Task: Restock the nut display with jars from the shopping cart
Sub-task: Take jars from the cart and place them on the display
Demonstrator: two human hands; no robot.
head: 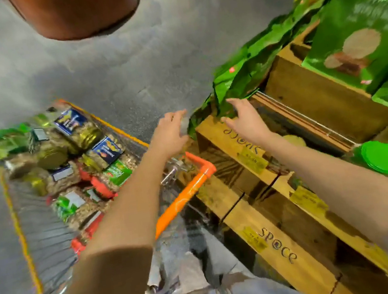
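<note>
Grey speckled floor (96, 60). Rust-brown round object (77, 9) at top edge, identity unclear. Green snack bags (360, 29) standing upper right, print blurred.

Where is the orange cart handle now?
Head view, centre: the orange cart handle lies between the jars on the left and wooden crates on the right.

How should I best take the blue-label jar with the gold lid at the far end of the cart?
Grip the jar around its labelled body, coming from above: it lies on its side on top of the other jars, gold lid pointing toward you, upper side uncovered.
</note>
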